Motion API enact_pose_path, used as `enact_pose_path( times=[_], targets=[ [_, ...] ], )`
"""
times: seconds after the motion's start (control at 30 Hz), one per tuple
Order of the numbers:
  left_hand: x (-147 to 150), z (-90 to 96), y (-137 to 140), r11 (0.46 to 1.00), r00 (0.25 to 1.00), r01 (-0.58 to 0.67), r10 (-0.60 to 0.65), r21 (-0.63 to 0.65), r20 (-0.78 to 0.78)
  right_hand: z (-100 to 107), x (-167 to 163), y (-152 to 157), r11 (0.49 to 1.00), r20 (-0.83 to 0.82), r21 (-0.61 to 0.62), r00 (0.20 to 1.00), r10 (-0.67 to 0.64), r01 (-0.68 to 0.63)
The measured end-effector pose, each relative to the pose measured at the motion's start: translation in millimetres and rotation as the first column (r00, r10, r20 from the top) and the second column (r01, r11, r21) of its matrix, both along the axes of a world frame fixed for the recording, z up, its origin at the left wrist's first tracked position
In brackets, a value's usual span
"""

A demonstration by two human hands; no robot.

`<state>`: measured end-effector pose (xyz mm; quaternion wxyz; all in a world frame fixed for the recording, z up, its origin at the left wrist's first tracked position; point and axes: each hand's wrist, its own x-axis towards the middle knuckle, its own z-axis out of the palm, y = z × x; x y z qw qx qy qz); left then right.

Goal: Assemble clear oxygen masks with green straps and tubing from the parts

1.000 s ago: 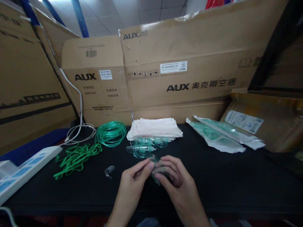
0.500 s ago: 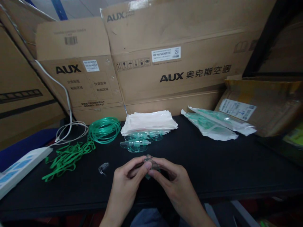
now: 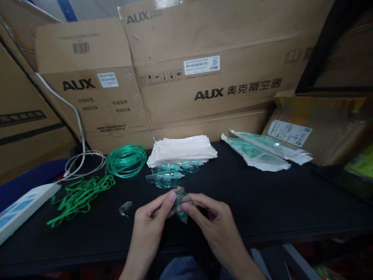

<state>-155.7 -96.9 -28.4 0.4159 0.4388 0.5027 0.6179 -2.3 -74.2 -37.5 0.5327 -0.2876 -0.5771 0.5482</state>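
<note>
A clear green plastic oxygen mask (image 3: 181, 203) is held between my two hands above the front of the black table. My left hand (image 3: 155, 212) pinches its left edge, thumb on top. On the right side, my right hand (image 3: 208, 214) grips it with thumb and fingers. The mask's narrow end points down toward me. Beyond my hands lie several more green masks (image 3: 166, 178), in front of a stack of white pouches (image 3: 182, 149). Left of my left hand rest small clear or metallic strips (image 3: 125, 209), too small to name surely.
Coiled green tubing (image 3: 126, 161) and a tangle of green elastic straps (image 3: 80, 198) lie at left, near a white power strip (image 3: 26, 212). Packaged masks (image 3: 259, 149) lie at right. Cardboard boxes (image 3: 175, 101) wall off the back of the black table (image 3: 262, 206).
The mask has turned and more of it shows between my hands, its narrow end now visible below. My left hand has shifted slightly left. The whole view has moved a little.
</note>
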Motion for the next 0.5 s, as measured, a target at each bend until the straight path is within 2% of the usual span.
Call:
enact_pose_path(
  times=[0.23,0.5],
  targets=[
    [1.8,-1.6,-0.8,1.0,0.996,-0.019,0.02,-0.018,0.086,-4.7,-1.6,0.6,0.965,0.035,0.208,0.984,-0.173,0.163],
    [5.4,6.2,-3.4,0.999,1.0,-0.021,0.021,-0.032,-0.003,-6.6,-3.1,-0.5,0.946,0.084,0.228,0.963,-0.255,0.231]
  ],
)
